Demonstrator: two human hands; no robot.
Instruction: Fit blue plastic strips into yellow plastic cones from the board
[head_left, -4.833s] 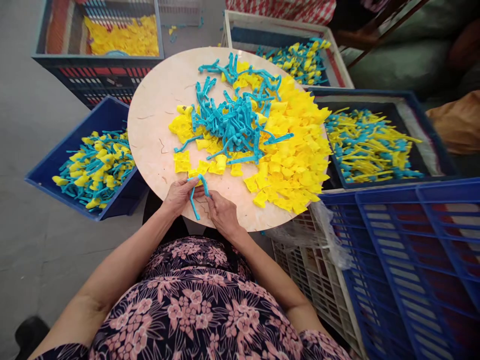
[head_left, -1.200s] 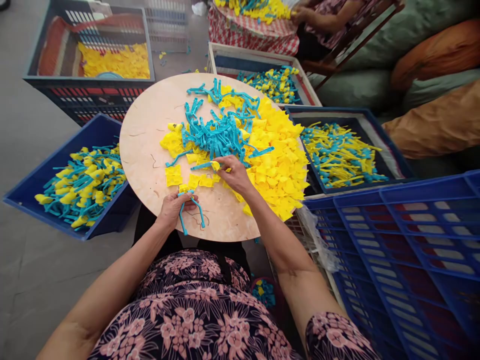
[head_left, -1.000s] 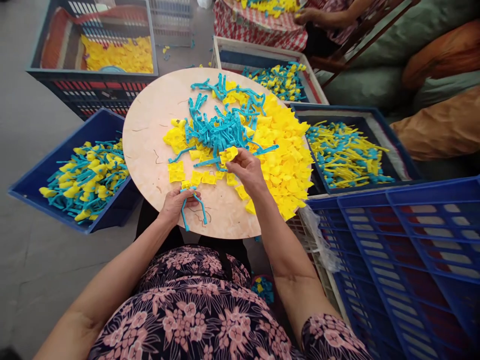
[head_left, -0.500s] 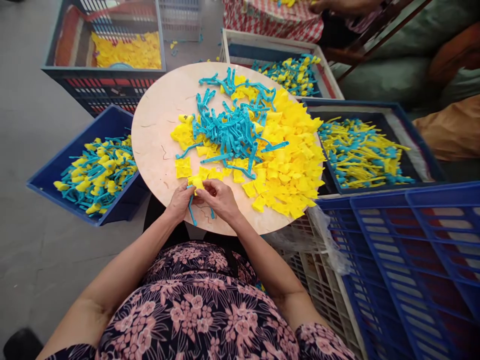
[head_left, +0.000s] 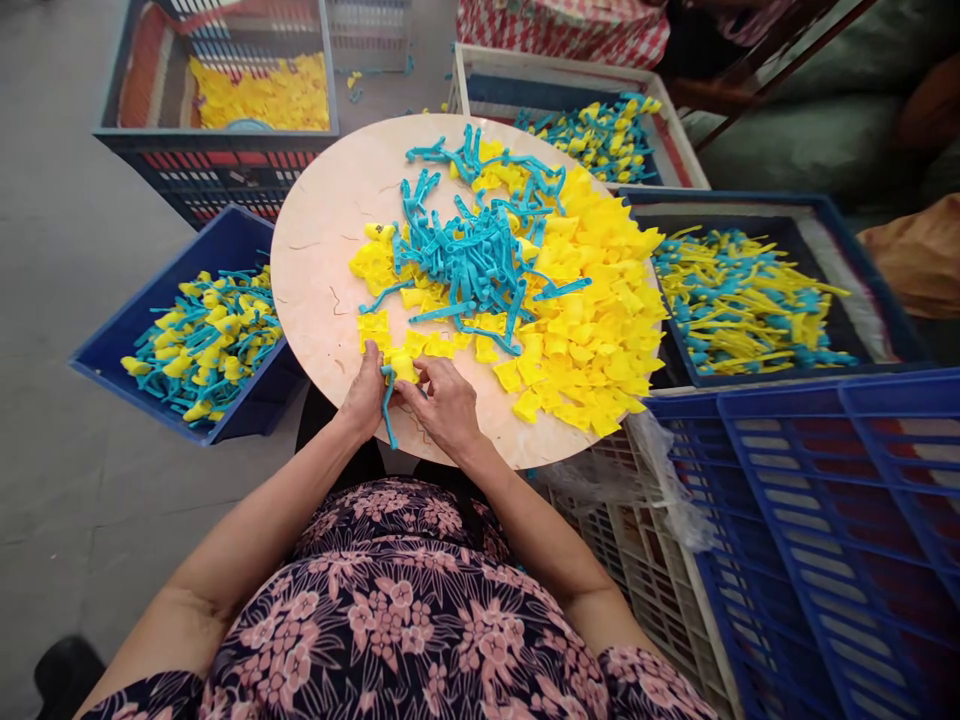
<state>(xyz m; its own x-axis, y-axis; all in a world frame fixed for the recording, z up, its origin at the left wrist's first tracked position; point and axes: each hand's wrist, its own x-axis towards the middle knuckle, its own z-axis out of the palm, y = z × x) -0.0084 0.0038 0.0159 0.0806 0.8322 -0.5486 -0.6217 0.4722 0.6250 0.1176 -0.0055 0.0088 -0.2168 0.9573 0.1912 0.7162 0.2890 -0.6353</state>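
Near the close edge of the round board [head_left: 315, 230], my left hand [head_left: 363, 396] is closed on a thin blue plastic strip [head_left: 388, 412], which hangs down from the fingers. A small yellow plastic piece [head_left: 405, 366] sits at the strip's upper end, between both hands. My right hand [head_left: 448, 402] pinches this piece from the right; its fingertips are partly hidden. Just beyond the fingers lies a flat square yellow piece [head_left: 373, 329]. Farther in are a tangled heap of blue strips [head_left: 469, 250] and a large pile of yellow pieces [head_left: 592, 310].
A blue bin [head_left: 97, 350] on the left holds joined blue-and-yellow parts. Behind it stands a dark crate [head_left: 217, 145] with yellow pieces. A white-rimmed crate [head_left: 570, 62] and a dark tray [head_left: 780, 378] hold more parts. Blue slatted crates [head_left: 787, 480] flank the right.
The view has shifted slightly, moving the scene to the right. My left fingers have straightened upward, and the yellow piece shows more fully. A second blue strip end below my right hand no longer shows.
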